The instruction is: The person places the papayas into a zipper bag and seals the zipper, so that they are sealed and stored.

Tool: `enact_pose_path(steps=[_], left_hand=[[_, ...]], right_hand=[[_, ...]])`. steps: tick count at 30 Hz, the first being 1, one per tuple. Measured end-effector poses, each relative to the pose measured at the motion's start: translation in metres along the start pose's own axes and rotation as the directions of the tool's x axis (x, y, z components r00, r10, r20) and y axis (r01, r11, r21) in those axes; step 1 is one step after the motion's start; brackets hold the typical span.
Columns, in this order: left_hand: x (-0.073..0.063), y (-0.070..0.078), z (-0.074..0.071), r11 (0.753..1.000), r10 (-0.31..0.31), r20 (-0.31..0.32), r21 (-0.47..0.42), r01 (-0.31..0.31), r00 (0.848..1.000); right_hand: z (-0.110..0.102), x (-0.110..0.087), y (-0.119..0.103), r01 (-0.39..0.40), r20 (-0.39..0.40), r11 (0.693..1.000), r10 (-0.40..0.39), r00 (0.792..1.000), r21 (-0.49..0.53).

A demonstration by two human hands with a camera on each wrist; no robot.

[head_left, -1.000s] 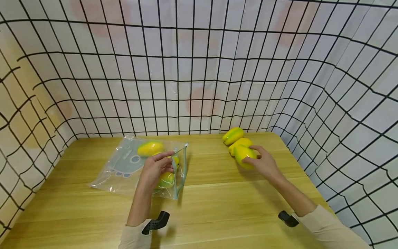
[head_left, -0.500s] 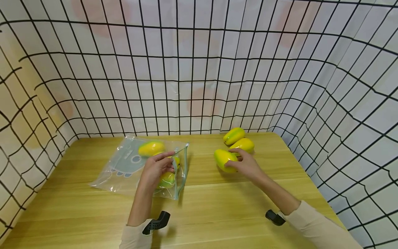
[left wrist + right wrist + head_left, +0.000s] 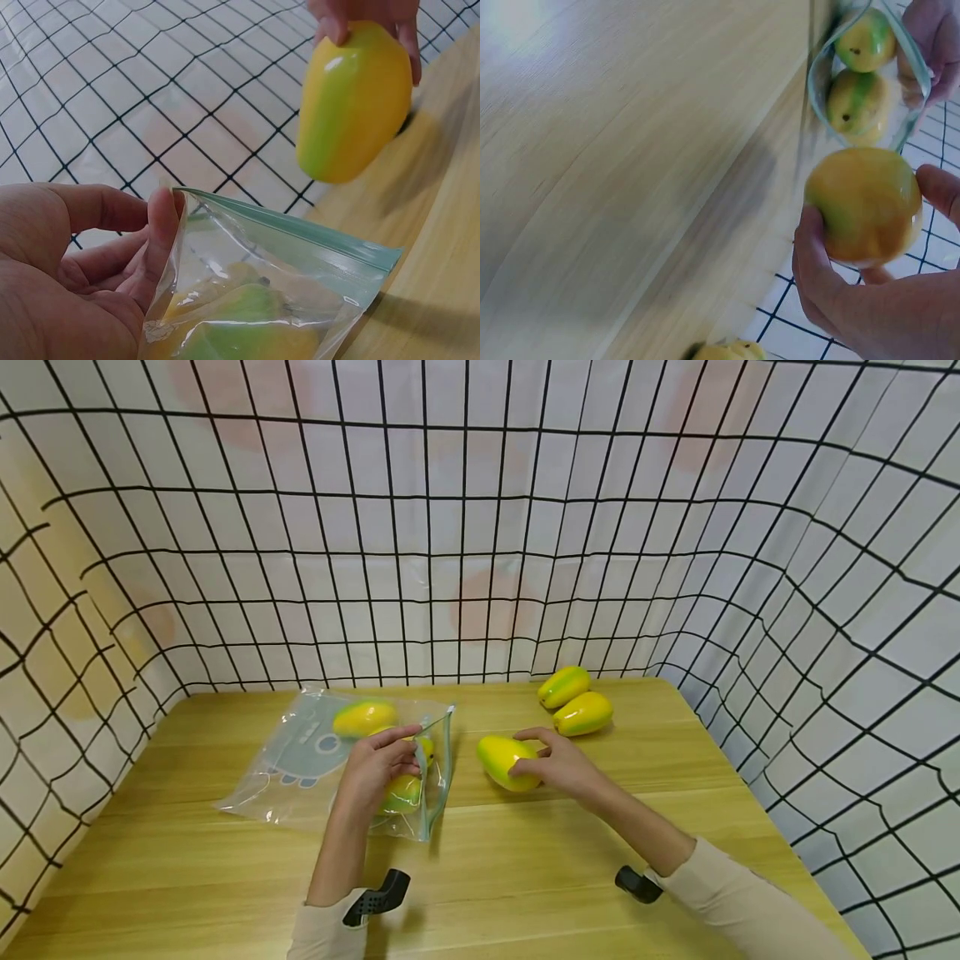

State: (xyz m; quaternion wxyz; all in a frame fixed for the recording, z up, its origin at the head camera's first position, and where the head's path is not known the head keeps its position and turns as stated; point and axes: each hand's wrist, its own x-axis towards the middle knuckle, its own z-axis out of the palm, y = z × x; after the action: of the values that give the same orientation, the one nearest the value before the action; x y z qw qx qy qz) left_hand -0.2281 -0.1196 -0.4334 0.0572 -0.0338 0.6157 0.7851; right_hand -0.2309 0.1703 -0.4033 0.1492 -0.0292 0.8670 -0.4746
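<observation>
My right hand (image 3: 564, 766) grips an oblong yellow-green fruit (image 3: 504, 762), mango- or papaya-like, between thumb and fingers. It is held above the table, right of the bag's opening. With thumb and fingers, my left hand (image 3: 378, 768) pinches the rim of a clear zip bag (image 3: 300, 797). The bag lies on its side and its mouth, edged by a green zip strip (image 3: 315, 232), gapes to the right. Several similar fruits are inside, such as one at the back (image 3: 363, 718) and one near the mouth (image 3: 866, 41). My left hand partly hides them in the head view.
Two more yellow-green fruits, one behind (image 3: 564, 687) and one in front (image 3: 583, 714), lie at the back right of the wooden table (image 3: 487, 893). Walls with a black grid (image 3: 480, 535) stand around its back and sides.
My right hand has carried its fruit left, away from the two others at the back right and closer to the bag's mouth. The left hand and the bag have stayed in place.
</observation>
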Motion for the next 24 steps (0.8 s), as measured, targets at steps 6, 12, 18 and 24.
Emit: enact_pose_path(steps=[6, 12, 18, 24], left_hand=[[0.0, 0.0, 0.0, 1.0, -0.001, -0.005, 0.003, 0.001, 1.0], [0.0, -0.001, 0.0, 1.0, 0.007, -0.001, 0.004, -0.007, 1.0], [0.0, 0.0, -0.001, 1.0, 0.012, 0.002, 0.01, -0.012, 1.0], [0.0, 0.0, 0.0, 1.0, 0.004, -0.005, 0.001, -0.004, 1.0]], right_hand=[[0.006, 0.004, -0.003, -0.02, 0.075, 0.999, 0.017, 0.997, 0.051], [0.013, 0.006, -0.007, -0.022, 0.16, 0.993, 0.003, 0.987, 0.12], [0.021, 0.006, -0.013, -0.028, 0.233, 0.987, -0.01, 0.972, 0.158], [0.027, 0.006, -0.016, -0.043, 0.282, 0.983, -0.009, 0.959, 0.18]])
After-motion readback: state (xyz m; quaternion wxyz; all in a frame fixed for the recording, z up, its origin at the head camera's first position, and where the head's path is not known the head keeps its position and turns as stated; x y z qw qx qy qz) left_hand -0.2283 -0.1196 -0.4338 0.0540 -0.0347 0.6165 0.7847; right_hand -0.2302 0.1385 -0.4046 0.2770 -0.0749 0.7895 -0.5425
